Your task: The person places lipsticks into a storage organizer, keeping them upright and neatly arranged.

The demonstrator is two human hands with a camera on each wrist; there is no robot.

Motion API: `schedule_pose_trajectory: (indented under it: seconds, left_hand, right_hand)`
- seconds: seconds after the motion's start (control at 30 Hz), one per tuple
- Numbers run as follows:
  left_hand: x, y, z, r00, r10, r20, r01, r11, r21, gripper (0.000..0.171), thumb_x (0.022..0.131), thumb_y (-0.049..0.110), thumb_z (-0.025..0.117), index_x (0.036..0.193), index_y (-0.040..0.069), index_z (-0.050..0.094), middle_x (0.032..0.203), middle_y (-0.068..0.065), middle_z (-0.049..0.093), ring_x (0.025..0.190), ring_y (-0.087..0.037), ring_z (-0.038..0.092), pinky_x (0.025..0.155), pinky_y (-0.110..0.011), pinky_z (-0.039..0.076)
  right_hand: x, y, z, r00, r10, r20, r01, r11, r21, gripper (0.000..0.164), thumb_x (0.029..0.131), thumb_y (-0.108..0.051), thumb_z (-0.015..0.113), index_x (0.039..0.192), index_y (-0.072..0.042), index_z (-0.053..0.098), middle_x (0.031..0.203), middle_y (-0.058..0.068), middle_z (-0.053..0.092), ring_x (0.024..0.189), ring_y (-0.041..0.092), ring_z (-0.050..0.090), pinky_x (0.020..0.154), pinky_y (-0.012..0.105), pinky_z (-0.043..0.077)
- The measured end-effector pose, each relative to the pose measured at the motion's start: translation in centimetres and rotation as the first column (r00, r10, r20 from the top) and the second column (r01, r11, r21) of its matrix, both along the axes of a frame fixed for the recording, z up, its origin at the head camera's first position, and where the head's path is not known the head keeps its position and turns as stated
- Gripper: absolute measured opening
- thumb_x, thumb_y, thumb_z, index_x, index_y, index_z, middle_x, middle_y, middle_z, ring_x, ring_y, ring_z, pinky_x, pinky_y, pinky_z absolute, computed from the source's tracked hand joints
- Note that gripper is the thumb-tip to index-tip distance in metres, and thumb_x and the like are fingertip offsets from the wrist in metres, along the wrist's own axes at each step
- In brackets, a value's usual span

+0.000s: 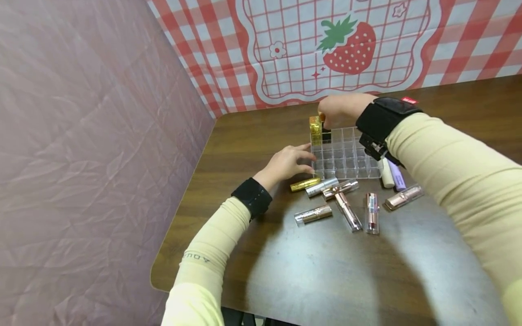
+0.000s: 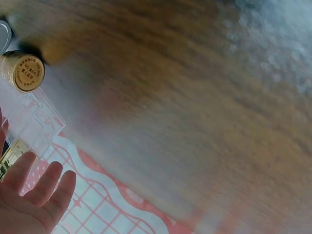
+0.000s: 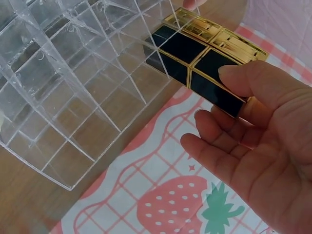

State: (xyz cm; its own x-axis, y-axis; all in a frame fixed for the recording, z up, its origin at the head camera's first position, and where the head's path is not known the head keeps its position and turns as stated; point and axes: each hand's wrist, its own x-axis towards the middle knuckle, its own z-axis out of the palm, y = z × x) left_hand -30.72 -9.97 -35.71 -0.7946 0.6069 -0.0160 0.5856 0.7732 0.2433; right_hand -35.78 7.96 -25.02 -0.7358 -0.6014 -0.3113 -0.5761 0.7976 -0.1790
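Note:
A clear divided organizer stands on the table, its cells showing close up in the right wrist view. My right hand pinches a black lipstick tube with gold edges between thumb and fingers, its lower end inside a back-left corner cell. Right beside it, a gold lipstick tube rises from the neighbouring cell. My left hand has its fingers spread against the organizer's left side, holding nothing. Just in front of the organizer lies another gold tube, whose round end shows in the left wrist view.
Silver and rose-gold lipsticks lie scattered in front of the organizer, among them a silver tube and a rose-gold one. A cream tube and a purple tube lie at its right. A strawberry-print cloth hangs behind.

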Motion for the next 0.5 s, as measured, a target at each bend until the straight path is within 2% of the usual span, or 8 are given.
schedule_pose_trajectory:
  seconds: [0.2, 0.5]
  left_hand:
    - [0.00, 0.24, 0.17, 1.000, -0.017, -0.005, 0.017, 1.000, -0.006, 0.040, 0.080, 0.042, 0.065, 0.116, 0.025, 0.064, 0.144, 0.001, 0.037, 0.125, -0.023, 0.043, 0.101, -0.036, 0.036]
    - [0.07, -0.03, -0.13, 1.000, -0.001, -0.002, 0.001, 1.000, -0.003, 0.040, 0.080, 0.042, 0.065, 0.117, 0.025, 0.063, 0.144, 0.002, 0.036, 0.125, -0.024, 0.043, 0.103, -0.037, 0.034]
  right_hand:
    - [0.04, 0.24, 0.08, 1.000, -0.010, 0.026, 0.010, 1.000, -0.001, 0.006, 0.083, 0.001, 0.052, 0.086, 0.004, 0.057, 0.082, 0.013, 0.052, 0.071, 0.021, 0.040, 0.063, 0.033, 0.032]
    - [0.13, -0.15, -0.02, 1.000, -0.006, 0.030, 0.006, 1.000, 0.005, 0.009, 0.085, 0.001, 0.051, 0.091, 0.005, 0.058, 0.086, 0.014, 0.054, 0.073, 0.021, 0.041, 0.064, 0.033, 0.033]
